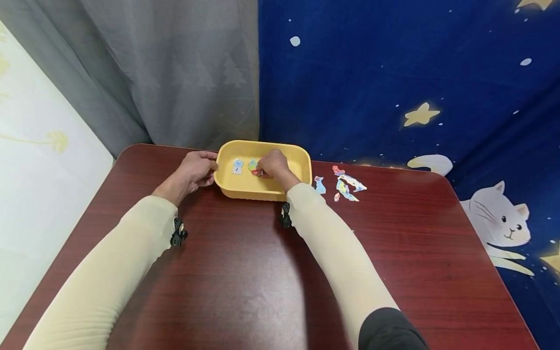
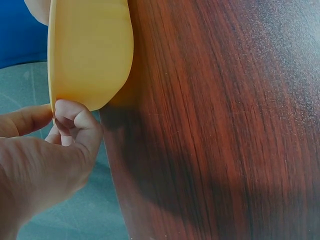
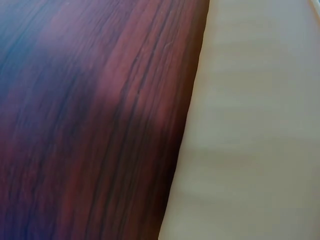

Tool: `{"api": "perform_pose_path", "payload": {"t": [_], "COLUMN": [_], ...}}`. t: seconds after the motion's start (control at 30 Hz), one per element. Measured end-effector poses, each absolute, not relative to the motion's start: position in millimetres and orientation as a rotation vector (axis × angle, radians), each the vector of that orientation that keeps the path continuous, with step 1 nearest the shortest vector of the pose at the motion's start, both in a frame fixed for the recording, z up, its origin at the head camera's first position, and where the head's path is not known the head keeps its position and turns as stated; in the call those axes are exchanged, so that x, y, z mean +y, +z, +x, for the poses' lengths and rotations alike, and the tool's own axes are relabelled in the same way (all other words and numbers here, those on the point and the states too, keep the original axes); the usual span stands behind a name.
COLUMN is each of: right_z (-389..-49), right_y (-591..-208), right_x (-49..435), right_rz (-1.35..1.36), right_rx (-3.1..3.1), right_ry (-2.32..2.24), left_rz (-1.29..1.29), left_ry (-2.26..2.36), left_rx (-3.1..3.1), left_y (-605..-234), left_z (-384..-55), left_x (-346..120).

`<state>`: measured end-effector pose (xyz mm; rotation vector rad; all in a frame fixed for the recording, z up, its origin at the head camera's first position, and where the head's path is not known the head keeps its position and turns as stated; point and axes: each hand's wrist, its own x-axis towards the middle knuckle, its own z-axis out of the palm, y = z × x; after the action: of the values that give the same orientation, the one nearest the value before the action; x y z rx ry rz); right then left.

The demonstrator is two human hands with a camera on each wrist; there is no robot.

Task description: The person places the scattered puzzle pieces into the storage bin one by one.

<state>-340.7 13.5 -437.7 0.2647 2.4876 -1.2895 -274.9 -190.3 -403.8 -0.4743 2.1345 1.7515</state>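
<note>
One yellow tray [image 1: 247, 193], left hand [image 1: 194, 170] on it, right hand [image 1: 273, 164] inside

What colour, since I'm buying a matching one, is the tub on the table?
The tub is plain yellow, showing best in the head view.

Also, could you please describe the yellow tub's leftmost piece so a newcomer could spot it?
On the reddish-brown table, find the yellow tub. Inside, left of the right hand, lies a small flat piece, pale blue above white; its neighbour shows yellow-green instead.
</note>
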Motion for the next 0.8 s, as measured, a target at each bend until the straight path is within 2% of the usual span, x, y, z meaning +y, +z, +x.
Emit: {"api": "perform_pose_path", "payload": {"t": [0.27,0.8], "right_z": [-341.2,-341.0], "right_y": [-439.4,-442.1], "right_x": [7.1,2.7], "right_rz": [0.246,0.214], "right_rx": [2.601,2.637], "right_ry": [-1.096,-1.073], "left_rz": [-0.482,-0.478], "left_ry": [1.752,1.761], "left_rx": [2.131,2.130], "left_y": [-404.7,-405.6], "left_z": [-274.2,-275.1], "left_x": [-190.4,-189.2]}}
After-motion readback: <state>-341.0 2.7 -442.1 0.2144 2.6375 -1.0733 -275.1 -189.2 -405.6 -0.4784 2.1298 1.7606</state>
